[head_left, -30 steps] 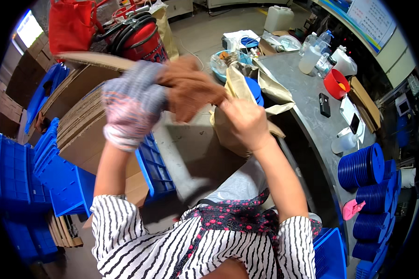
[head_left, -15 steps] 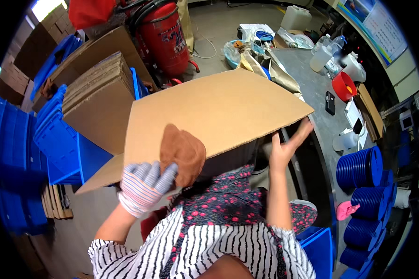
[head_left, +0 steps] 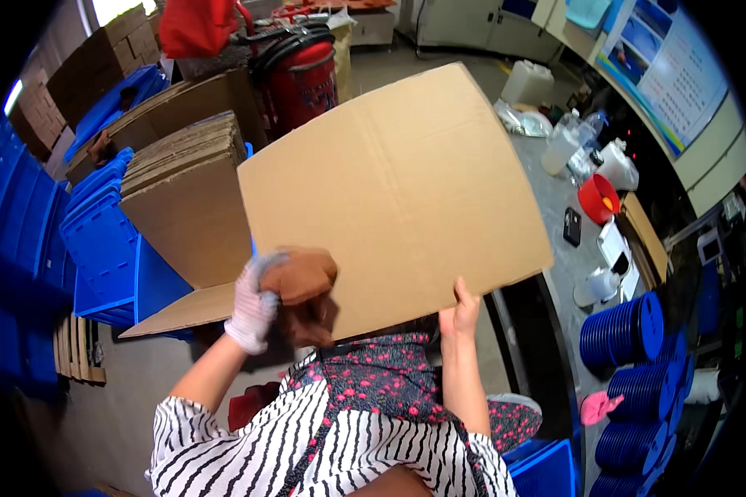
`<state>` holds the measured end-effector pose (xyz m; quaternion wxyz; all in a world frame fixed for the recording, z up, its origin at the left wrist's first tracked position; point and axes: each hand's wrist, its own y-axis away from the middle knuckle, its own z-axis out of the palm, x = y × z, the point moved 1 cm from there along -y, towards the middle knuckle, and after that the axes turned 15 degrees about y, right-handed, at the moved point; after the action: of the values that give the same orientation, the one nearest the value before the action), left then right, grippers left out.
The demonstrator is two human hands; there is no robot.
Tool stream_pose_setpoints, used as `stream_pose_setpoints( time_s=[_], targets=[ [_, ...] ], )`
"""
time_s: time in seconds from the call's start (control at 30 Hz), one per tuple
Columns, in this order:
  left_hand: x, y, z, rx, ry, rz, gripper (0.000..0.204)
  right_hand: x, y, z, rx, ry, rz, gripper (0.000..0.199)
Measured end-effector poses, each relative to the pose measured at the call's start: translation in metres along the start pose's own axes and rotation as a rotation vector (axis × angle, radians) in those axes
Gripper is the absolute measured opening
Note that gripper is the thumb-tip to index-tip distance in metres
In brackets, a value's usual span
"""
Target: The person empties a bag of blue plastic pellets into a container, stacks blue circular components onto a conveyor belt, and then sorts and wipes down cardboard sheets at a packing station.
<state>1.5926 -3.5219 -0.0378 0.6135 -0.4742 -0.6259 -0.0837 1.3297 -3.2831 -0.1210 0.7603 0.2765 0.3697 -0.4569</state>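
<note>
A large flat cardboard sheet (head_left: 398, 199) is held up tilted before me. My right hand (head_left: 462, 316), bare, grips its near edge, thumb on the upper face and fingers underneath. In a striped glove, my left hand (head_left: 253, 306) is closed on a brown cloth (head_left: 300, 277), which lies against the sheet near its left edge. Part of the cloth hangs below the glove and is blurred. To the left, a stack of cardboard sheets (head_left: 186, 157) stands on edge in a blue crate (head_left: 153, 286), with a loose cardboard flap (head_left: 186, 311) sloping out toward me.
Stacked blue crates (head_left: 25, 240) fill the far left. A red fire extinguisher (head_left: 302, 87) stands behind the sheet. On the right, a grey metal table (head_left: 559, 261) carries bottles, a red bowl (head_left: 597, 199), a pink cloth (head_left: 598, 407) and several ribbed blue spools (head_left: 617, 331).
The sheet has tipped up, showing more of its face. My right hand has moved left along the near edge, its thumb now on top. The left hand and cloth have shifted slightly upward.
</note>
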Motion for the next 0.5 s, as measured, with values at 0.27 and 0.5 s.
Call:
stream_pose_setpoints(
  time_s=[0.27, 0.5],
  targets=[
    [0.076, -0.264, 0.035, 0.445, -0.239, 0.673, 0.054, -0.044, 0.022, -0.029, -0.190, 0.048, -0.174, 0.046],
    [0.130, -0.376, 0.103, -0.223, -0.115, 0.306, 0.039, -0.046, 0.045, -0.027, -0.181, 0.065, -0.132, 0.052]
  ],
)
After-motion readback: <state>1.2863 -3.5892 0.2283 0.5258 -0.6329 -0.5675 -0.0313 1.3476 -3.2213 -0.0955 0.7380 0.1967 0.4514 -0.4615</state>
